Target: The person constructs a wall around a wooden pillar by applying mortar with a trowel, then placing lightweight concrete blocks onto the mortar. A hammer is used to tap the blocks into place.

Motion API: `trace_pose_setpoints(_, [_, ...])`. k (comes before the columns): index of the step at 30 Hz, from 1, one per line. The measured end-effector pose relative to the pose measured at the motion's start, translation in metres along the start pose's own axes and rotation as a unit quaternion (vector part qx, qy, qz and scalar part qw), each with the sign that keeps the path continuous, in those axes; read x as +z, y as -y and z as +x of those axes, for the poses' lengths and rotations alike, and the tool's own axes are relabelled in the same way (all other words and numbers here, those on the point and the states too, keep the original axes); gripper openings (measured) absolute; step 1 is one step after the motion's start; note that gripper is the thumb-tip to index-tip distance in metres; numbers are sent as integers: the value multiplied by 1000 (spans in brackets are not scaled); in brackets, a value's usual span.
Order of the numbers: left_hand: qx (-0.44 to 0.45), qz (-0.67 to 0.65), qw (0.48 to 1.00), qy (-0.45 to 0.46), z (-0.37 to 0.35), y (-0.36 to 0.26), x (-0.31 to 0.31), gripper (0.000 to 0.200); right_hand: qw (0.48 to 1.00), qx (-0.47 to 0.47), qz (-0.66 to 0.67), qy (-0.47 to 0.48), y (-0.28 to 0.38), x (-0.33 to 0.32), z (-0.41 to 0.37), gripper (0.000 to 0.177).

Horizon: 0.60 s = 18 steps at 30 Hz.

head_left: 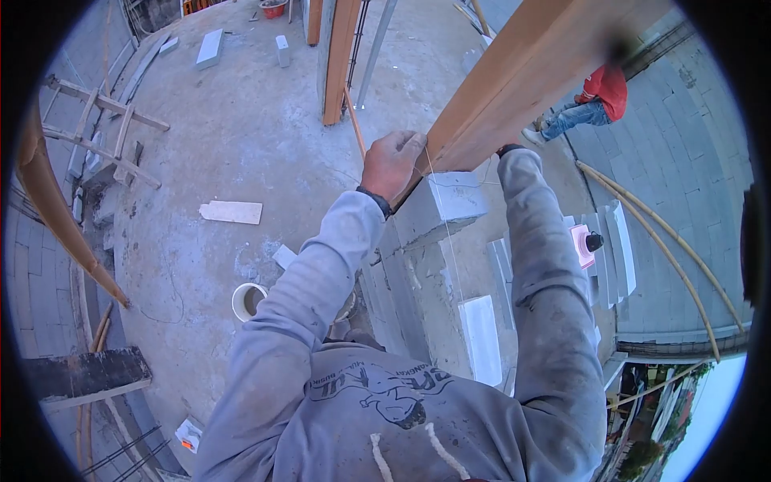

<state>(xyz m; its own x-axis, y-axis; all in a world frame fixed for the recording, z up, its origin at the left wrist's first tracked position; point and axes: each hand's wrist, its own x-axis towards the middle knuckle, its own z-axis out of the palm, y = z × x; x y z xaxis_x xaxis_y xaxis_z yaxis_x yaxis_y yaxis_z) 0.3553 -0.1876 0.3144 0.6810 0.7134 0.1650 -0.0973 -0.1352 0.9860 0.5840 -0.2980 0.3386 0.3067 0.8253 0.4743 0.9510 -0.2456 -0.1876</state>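
Observation:
My left hand has its fingers bent and pressed together at the left edge of a large wooden beam, close to its lower end. A thin string hangs beside the fingertips; what they grip is too small to tell. Just below the beam end is a pale block on top of a block wall. My right hand reaches to the beam's right side, and its fingers are hidden behind the beam.
A person in red is beyond the beam at upper right. White blocks lie between my arms. A pink object with a black top stands right of my right sleeve. A white bucket is at left, bamboo poles at right.

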Motion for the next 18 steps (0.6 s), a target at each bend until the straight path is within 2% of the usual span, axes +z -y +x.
trace_pose_setpoints(2, [0,-76,997,22,4,10,-1,33,999,17,9,28,-1,-1,1,27])
trace_pose_setpoints(6, [23,-40,999,15,1,5,-2,33,996,47,26,76,16,2,-2,27])
trace_pose_setpoints(8, [-2,-124,992,26,0,6,-1,33,992,64,34,102,20,2,-4,27])
trace_pose_setpoints(9, [-4,-125,992,26,1,10,-1,33,990,72,37,114,22,0,-3,27])
trace_pose_setpoints(11, [-77,-129,988,43,8,16,-1,30,986,86,41,134,30,-3,-4,27])
trace_pose_setpoints(14, [-79,-136,986,50,10,9,-1,29,980,103,48,164,45,-21,-28,27])
trace_pose_setpoints(15, [-79,-136,986,48,11,10,-2,29,977,110,52,175,37,-11,5,27])
trace_pose_setpoints(18, [-78,-162,982,56,10,13,0,29,966,138,63,207,45,-13,3,27])
